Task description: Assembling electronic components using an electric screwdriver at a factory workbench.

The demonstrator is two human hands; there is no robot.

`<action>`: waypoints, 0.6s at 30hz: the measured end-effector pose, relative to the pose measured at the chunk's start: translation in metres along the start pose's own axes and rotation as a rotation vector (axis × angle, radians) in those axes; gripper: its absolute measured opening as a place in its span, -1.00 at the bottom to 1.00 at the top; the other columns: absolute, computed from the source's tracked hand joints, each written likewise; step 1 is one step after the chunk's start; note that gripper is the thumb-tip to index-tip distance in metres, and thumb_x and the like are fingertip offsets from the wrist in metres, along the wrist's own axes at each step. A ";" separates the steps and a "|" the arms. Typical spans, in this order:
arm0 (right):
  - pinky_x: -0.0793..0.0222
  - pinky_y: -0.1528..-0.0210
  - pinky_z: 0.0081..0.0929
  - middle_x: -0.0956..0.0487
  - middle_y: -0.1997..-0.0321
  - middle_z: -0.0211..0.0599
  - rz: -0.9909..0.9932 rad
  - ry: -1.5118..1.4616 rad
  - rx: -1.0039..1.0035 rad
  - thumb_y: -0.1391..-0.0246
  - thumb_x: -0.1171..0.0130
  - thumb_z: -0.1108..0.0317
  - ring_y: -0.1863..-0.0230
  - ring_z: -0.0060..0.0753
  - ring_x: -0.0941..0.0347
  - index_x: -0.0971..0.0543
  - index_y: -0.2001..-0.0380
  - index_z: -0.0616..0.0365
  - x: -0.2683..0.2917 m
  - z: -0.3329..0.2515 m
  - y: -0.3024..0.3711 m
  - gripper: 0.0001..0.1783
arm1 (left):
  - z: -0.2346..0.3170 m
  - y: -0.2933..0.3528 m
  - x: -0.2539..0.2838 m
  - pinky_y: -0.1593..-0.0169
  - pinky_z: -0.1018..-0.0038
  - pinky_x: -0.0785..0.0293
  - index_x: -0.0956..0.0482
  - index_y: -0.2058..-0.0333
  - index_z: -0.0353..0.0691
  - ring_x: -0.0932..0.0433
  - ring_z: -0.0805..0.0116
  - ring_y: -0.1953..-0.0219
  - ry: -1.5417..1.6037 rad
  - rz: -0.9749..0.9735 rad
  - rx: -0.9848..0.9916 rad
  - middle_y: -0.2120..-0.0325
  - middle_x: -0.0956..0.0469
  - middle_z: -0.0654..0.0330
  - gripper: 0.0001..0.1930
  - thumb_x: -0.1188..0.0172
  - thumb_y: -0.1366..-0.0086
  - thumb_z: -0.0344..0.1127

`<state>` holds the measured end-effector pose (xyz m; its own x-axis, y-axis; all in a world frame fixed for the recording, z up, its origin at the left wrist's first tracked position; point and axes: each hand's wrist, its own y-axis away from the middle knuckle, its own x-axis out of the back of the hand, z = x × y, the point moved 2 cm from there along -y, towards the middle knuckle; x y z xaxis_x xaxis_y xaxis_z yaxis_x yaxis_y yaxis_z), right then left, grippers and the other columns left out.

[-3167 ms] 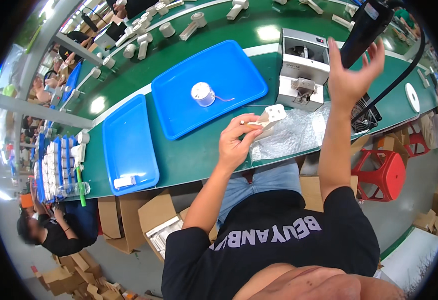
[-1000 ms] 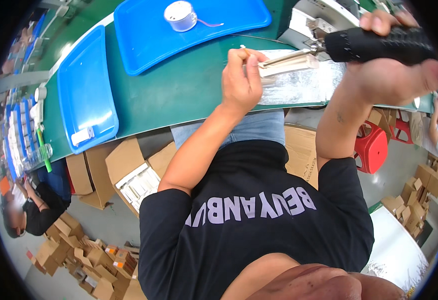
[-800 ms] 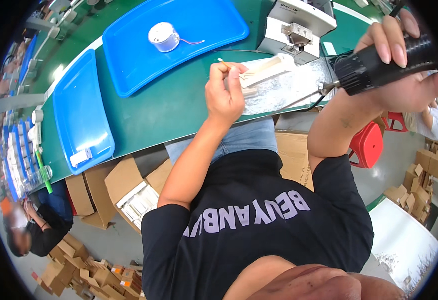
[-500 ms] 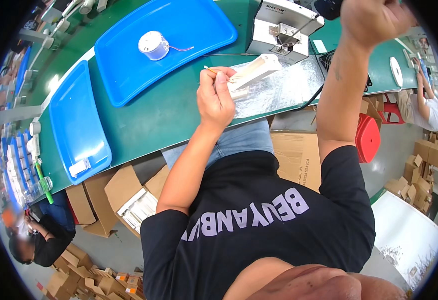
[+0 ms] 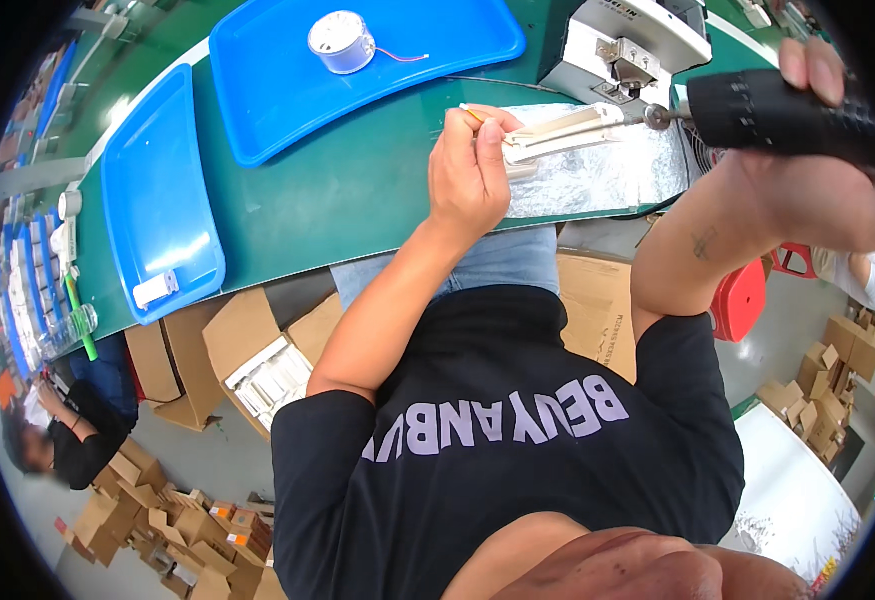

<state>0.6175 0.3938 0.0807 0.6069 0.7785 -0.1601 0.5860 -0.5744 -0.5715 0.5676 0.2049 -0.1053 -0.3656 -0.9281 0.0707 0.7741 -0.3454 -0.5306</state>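
Observation:
My left hand (image 5: 473, 170) is closed round the left end of a long white plastic housing (image 5: 566, 128), with thin wires showing at the fingertips. The housing is tilted over a silvery sheet (image 5: 648, 180) on the green table. My right hand (image 5: 818, 190) grips a black electric screwdriver (image 5: 753, 112) that lies nearly level. Its metal bit points left and reaches the right end of the housing; whether it touches a screw is too small to tell. Just behind the housing stands a white and black screw feeder (image 5: 630, 62) with a metal front.
A large blue tray (image 5: 258, 125) at the back holds a round white part (image 5: 343, 45) with a thin wire. Another blue tray (image 5: 163, 180) at left holds a small white piece (image 5: 156, 290). Below the table edge are a carton of white parts (image 5: 270, 380) and a red stool (image 5: 741, 300).
My right hand has come down and forward from the feeder with the screwdriver, bringing its bit to the housing. My left hand still holds the housing, and the view has shifted.

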 end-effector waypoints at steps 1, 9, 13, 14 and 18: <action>-0.32 0.35 -0.34 -0.46 0.27 -0.20 -0.015 -0.029 -0.008 -0.19 0.06 -0.30 0.43 -0.35 -0.37 -0.42 0.06 0.20 -0.011 0.003 0.001 -0.30 | 0.000 0.000 -0.001 0.37 0.34 -0.42 -0.30 0.29 -0.29 -0.52 0.18 0.49 -0.001 0.001 0.004 0.38 -0.61 0.07 -0.87 0.11 -0.48 -0.40; -0.32 0.34 -0.37 -0.46 0.24 -0.21 -0.151 -0.268 -0.073 -0.18 0.05 -0.26 0.42 -0.38 -0.37 -0.43 0.06 0.21 -0.023 0.007 0.004 -0.33 | 0.001 -0.001 -0.001 0.37 0.50 -0.38 -0.26 0.31 -0.32 -0.43 0.42 0.51 -0.035 -0.031 0.003 0.34 -0.62 0.10 -0.85 0.18 -0.50 -0.42; -0.32 0.34 -0.39 -0.46 0.23 -0.22 -0.203 -0.377 -0.104 -0.17 0.05 -0.24 0.41 -0.39 -0.37 -0.44 0.07 0.21 -0.019 0.009 0.004 -0.34 | -0.002 0.001 -0.001 0.41 0.51 -0.37 -0.26 0.31 -0.31 -0.42 0.41 0.55 -0.039 -0.039 -0.023 0.35 -0.62 0.10 -0.85 0.17 -0.50 -0.41; -0.32 0.33 -0.40 -0.46 0.22 -0.22 -0.218 -0.406 -0.112 -0.17 0.05 -0.24 0.41 -0.40 -0.37 -0.44 0.07 0.21 -0.017 0.008 0.004 -0.34 | -0.002 0.001 -0.001 0.42 0.51 -0.37 -0.26 0.31 -0.30 -0.42 0.41 0.56 -0.052 -0.038 -0.034 0.36 -0.62 0.10 -0.85 0.17 -0.50 -0.41; -0.32 0.33 -0.42 -0.46 0.21 -0.23 -0.287 -0.541 -0.147 -0.16 0.04 -0.22 0.40 -0.41 -0.38 -0.44 0.07 0.21 -0.020 0.004 0.009 -0.35 | -0.003 -0.001 0.002 0.42 0.50 -0.38 -0.25 0.31 -0.29 -0.43 0.40 0.56 -0.075 0.005 0.000 0.37 -0.62 0.09 -0.85 0.16 -0.50 -0.40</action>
<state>0.6086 0.3735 0.0756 0.0796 0.9025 -0.4233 0.7762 -0.3225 -0.5417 0.5647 0.2034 -0.1068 -0.3216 -0.9377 0.1313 0.7758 -0.3405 -0.5312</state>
